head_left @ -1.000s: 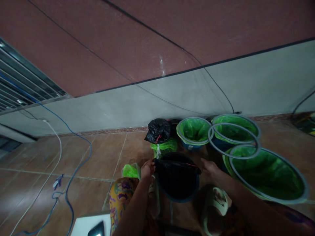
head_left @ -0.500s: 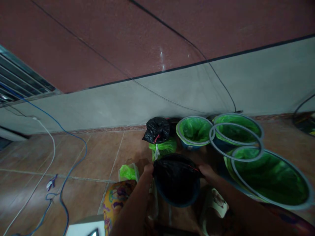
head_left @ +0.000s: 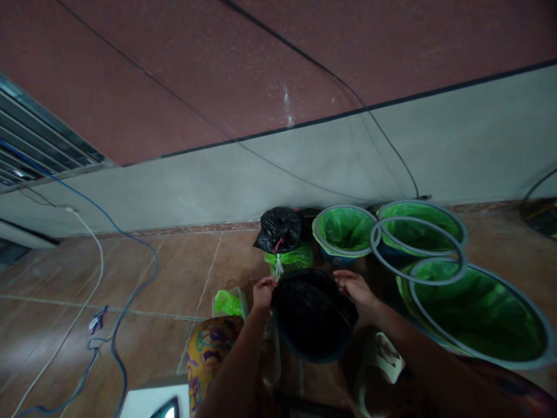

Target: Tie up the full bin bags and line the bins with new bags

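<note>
A small blue bin [head_left: 313, 351] stands on the floor in front of me, lined with a black plastic bag [head_left: 311, 310]. My left hand [head_left: 262, 292] pinches the bag's edge at the bin's left rim. My right hand [head_left: 354, 289] grips the bag's edge at the far right rim, with a thin red drawstring running under it. Both hands are closed on the bag.
A tied black bag [head_left: 279, 229] sits on a tied green bag [head_left: 290, 259] by the wall. Three bins with green liners [head_left: 343, 229] [head_left: 420, 223] [head_left: 474, 307] stand to the right, a loose grey ring [head_left: 415, 281] across them. Blue and white cables [head_left: 130, 278] trail left. Slippers [head_left: 383, 363] lie near.
My right hand has moved from the bin's right side up to its far rim, pulling the bag's edge along. My left hand has shifted slightly up the left rim.
</note>
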{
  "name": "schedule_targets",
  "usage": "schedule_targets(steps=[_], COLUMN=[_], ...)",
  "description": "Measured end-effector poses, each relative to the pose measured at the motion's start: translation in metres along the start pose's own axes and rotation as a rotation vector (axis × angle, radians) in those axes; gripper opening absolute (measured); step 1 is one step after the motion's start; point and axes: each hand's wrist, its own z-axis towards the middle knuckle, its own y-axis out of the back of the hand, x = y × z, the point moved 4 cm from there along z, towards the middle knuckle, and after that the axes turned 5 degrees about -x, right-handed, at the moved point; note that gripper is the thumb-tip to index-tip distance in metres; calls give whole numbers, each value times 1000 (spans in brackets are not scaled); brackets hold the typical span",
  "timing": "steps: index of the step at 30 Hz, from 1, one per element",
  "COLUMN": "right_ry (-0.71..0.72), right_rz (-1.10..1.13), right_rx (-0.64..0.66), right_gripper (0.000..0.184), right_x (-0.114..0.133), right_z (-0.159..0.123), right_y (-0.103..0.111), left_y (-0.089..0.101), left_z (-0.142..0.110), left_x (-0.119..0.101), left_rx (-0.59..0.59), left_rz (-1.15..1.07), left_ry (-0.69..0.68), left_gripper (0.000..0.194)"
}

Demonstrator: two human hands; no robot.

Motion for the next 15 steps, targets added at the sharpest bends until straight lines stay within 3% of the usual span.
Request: schedule_targets(steps=[3, 5, 8, 10, 13, 15], right_ry=[25, 152, 345, 451, 549, 513], right_rz=[-169, -378, -759, -860, -803, -776], right_rx=[46, 101, 174, 184, 77, -66], right_gripper=[38, 36, 17, 20, 31, 33], right_x=[-2, -3, -4, 0, 14, 23], right_z=[-5, -8, -15, -19, -20, -16], right_y=[3, 1, -7, -10, 0, 17], left_y=[17, 23, 22, 20, 20, 24], left_z=[-15, -21, -25, -25, -28, -33], left_x=[2, 3, 2, -1, -9, -17], left_rx=[34, 57, 80, 89, 113, 122], left_rz=[62, 129, 258, 336, 481, 766], left_ry=[12, 15, -1, -19, -54, -133], left_gripper=[18, 19, 19, 21, 25, 21])
